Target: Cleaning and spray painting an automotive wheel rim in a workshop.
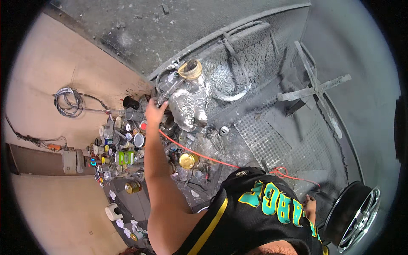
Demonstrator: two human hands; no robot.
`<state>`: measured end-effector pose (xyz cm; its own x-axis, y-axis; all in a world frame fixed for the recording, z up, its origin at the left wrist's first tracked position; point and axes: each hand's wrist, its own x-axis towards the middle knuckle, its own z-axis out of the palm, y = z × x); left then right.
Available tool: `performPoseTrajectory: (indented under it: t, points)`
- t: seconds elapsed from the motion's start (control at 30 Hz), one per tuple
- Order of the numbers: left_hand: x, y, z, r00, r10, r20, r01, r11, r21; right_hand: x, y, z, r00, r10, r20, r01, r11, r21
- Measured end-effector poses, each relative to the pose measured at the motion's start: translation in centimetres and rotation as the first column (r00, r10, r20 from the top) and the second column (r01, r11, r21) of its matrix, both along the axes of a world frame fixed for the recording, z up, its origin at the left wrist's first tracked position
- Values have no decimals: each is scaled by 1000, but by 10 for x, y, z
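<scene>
My left hand (156,112) is stretched forward, thumb and fingers wrapped round the lower end of a grey, tube-like fitting (170,90) that has a clear-looking body. Right beside it stands a bulky silver-coated object (187,106), topped by an open, yellowish-rimmed container (190,69). A red hose (199,155) runs from behind my left forearm across the floor to the right. My right hand (311,208) is low beside my body, close to a wheel rim (355,216) with a dark barrel and shiny spokes. Its fingers are partly hidden, and what they hold, if anything, does not show.
Cans, lids and bottles (127,144) crowd the left side, with a gold can (187,160) nearer the middle. A grey cross-shaped stand (314,90) rises at the right. Coiled hose (69,102) hangs on the left wall. A perforated floor panel (265,131) lies ahead.
</scene>
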<state>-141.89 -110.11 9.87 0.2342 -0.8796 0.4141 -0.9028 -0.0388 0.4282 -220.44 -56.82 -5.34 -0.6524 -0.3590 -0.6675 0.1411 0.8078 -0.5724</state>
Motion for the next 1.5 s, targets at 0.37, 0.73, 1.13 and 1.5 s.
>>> performPoseTrajectory:
  t: [0.37, 0.73, 1.13, 1.5]
  points:
    - [-39, 41, 45, 997, 75, -16, -71, 986, 153, 116, -75, 20, 808, 526, -266, -547, 837, -7]
    - [-235, 133, 2, 798, -395, -454, 486, 868, 100, 235, -264, 146, 598, 683, -420, -797, 453, -399]
    - [-446, 244, -66, 157, -544, -824, 988, 88, 130, 175, -253, 149, 770, -491, -408, 86, 713, -696]
    - [-525, 161, -48, 113, -52, -992, 981, -156, 119, 155, -156, 216, 907, -94, -411, -180, 795, -579]
